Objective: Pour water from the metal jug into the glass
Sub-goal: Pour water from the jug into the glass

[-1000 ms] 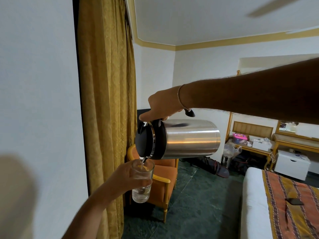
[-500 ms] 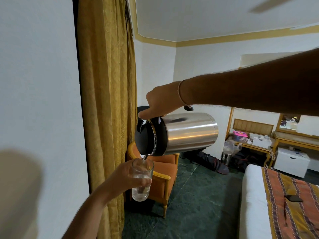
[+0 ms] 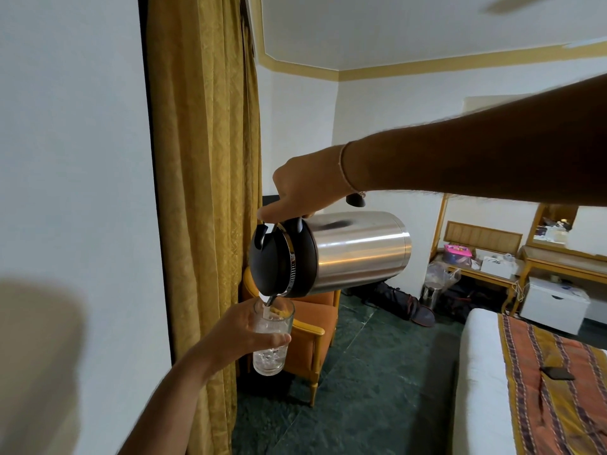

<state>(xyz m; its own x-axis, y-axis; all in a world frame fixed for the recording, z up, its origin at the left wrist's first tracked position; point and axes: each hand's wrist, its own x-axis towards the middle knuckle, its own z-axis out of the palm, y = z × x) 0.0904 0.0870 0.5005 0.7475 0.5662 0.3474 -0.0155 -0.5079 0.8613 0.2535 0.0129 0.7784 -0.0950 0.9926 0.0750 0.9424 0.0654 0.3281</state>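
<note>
A steel metal jug (image 3: 354,252) with a black lid lies tipped on its side in mid-air, spout to the left and down. My right hand (image 3: 305,188) grips its handle from above, thumb on the lid lever. Directly under the spout is a clear glass (image 3: 271,339), held upright in my left hand (image 3: 241,336). A thin stream of water runs from the spout into the glass, which holds bubbling water to well above the middle.
A gold curtain (image 3: 203,192) hangs close on the left beside a white wall. An orange armchair (image 3: 312,336) stands behind the glass. A bed (image 3: 486,389) with a striped runner fills the lower right, and a dark green floor lies between.
The water level in the glass has risen. Jug and glass have stayed together, the jug tilted slightly further, and the view has shifted a little.
</note>
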